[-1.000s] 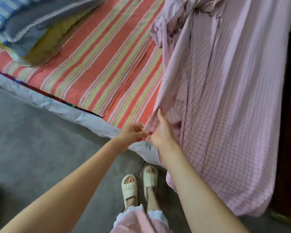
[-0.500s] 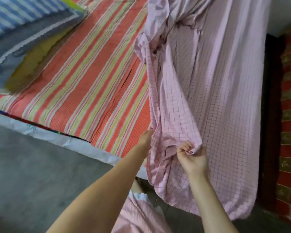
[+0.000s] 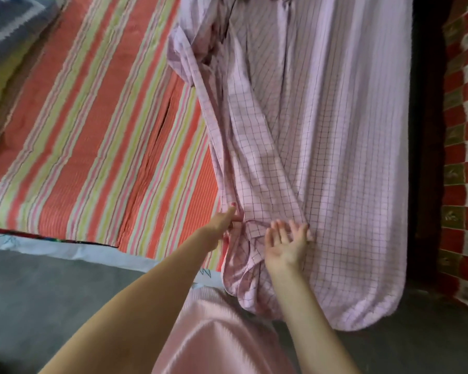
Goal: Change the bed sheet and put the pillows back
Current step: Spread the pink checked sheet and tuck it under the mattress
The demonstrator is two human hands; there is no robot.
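The pink checked sheet (image 3: 322,147), light and limp, drapes the bed's right half. Left hand (image 3: 223,221) pinches its bunched edge at lower centre; right hand (image 3: 287,242) rests flat, fingers spread. Best gripped along the hem.

the pink checked sheet (image 3: 322,136) is lying bunched on the striped bed (image 3: 92,136) and hanging over its edge. the left hand (image 3: 223,221) is pinching a fold. the right hand (image 3: 287,245) is resting flat and open on the sheet.
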